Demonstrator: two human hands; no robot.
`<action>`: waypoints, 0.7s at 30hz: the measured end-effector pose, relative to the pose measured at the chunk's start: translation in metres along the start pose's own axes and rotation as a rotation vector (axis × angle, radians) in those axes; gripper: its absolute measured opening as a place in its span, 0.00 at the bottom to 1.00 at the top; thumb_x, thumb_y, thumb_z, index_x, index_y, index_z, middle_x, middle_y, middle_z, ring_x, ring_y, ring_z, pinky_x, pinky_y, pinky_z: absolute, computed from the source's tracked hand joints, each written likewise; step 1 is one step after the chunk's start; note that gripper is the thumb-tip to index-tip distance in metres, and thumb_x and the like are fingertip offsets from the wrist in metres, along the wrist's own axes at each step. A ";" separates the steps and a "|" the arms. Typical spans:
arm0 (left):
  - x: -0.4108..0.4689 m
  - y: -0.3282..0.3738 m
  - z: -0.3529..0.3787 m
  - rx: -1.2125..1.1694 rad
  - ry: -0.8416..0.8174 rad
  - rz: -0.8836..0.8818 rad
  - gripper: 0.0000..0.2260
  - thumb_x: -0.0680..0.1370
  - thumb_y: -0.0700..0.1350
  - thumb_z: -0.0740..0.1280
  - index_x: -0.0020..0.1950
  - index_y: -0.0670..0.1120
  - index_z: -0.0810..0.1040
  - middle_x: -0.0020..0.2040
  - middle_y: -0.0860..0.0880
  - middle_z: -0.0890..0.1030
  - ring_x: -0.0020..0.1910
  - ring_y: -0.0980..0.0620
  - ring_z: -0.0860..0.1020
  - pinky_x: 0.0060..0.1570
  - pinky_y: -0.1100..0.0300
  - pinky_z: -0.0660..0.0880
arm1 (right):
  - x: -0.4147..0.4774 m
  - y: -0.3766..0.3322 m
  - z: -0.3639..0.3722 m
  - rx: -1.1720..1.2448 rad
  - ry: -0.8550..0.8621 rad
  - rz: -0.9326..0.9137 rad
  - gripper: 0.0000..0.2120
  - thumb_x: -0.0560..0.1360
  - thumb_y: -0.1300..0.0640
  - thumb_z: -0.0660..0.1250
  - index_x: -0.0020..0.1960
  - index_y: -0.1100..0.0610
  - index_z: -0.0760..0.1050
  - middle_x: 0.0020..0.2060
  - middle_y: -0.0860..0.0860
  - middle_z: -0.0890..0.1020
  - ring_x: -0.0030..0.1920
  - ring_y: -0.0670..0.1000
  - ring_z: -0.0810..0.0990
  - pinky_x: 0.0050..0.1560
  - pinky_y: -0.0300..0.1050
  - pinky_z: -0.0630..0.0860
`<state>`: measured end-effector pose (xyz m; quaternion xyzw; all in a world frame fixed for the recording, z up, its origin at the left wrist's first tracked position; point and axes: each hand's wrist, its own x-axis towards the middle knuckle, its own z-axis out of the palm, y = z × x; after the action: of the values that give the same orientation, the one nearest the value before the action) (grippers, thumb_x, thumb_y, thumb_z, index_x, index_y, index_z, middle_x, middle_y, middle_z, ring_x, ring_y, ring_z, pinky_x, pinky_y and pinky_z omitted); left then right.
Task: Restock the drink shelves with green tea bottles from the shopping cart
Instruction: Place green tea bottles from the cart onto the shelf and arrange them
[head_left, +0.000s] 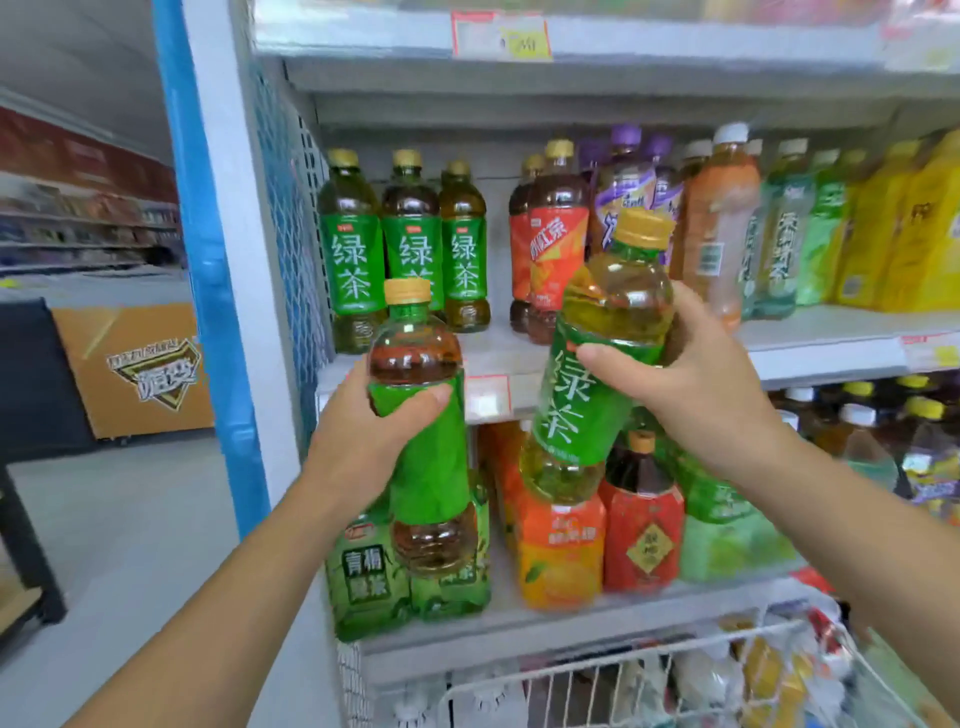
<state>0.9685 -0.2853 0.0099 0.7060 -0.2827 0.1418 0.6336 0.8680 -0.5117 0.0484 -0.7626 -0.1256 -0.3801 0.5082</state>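
Two green tea bottles are held, one per hand, in front of the middle shelf (519, 358). All places below are given relative to the green tea row (405, 244), three bottles standing upright at the shelf's left end.

- Left hand (363, 431): wrapped around the label of the left bottle (426, 441), thumb across the front, fingers hidden behind. The bottle is held close to upright, cap up, long axis vertical. It sits directly below and in front of the row, its cap overlapping the lower labels of the row's bottles in view. This hand is judged the nearer one to the row.
- Right hand (696, 374): closed around the shoulder of the right bottle (597, 353), thumb over the top of the label. The bottle is tilted, cap leaning up and to the right, base down and to the left. It sits to the right of the row, in front of the red tea bottles (550, 244).
- Free shelf surface is seen in front of the row and in the gap between the row and the red tea bottles. Depth behind the row cannot be told.
- Shopping cart (623, 670): white wire rim is seen low, below and right of the row, with packaged goods inside. Whether more green tea remains in it cannot be told.

Judgement: the coming move turns on the up-and-forward offset from the left bottle to the bare shelf surface in front of the row. Little reorientation is needed there. The right bottle would need to be brought upright and shifted left before being set down. Risk: the standing row could be knocked by the incoming base.
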 end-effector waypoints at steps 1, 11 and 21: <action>0.009 0.005 -0.008 0.022 0.036 0.036 0.21 0.58 0.64 0.70 0.48 0.59 0.79 0.42 0.60 0.84 0.44 0.59 0.82 0.45 0.59 0.78 | 0.013 -0.009 0.000 0.015 0.018 -0.046 0.17 0.67 0.56 0.77 0.52 0.46 0.76 0.46 0.42 0.84 0.48 0.42 0.83 0.48 0.35 0.77; 0.046 0.012 -0.048 -0.046 0.080 0.100 0.24 0.59 0.60 0.70 0.50 0.49 0.79 0.40 0.53 0.85 0.40 0.54 0.83 0.39 0.62 0.79 | 0.120 -0.015 0.040 -0.097 -0.066 -0.143 0.26 0.67 0.50 0.77 0.62 0.51 0.74 0.52 0.44 0.82 0.52 0.39 0.81 0.54 0.37 0.76; 0.045 -0.001 -0.048 0.009 0.089 0.122 0.21 0.62 0.62 0.69 0.49 0.53 0.79 0.41 0.53 0.85 0.43 0.51 0.84 0.43 0.55 0.80 | 0.148 0.024 0.082 -0.092 -0.060 0.126 0.28 0.71 0.47 0.73 0.64 0.53 0.65 0.51 0.45 0.78 0.47 0.42 0.79 0.48 0.39 0.77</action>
<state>1.0129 -0.2484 0.0422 0.6833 -0.2963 0.2125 0.6325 1.0197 -0.4796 0.1213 -0.8027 -0.0749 -0.3294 0.4914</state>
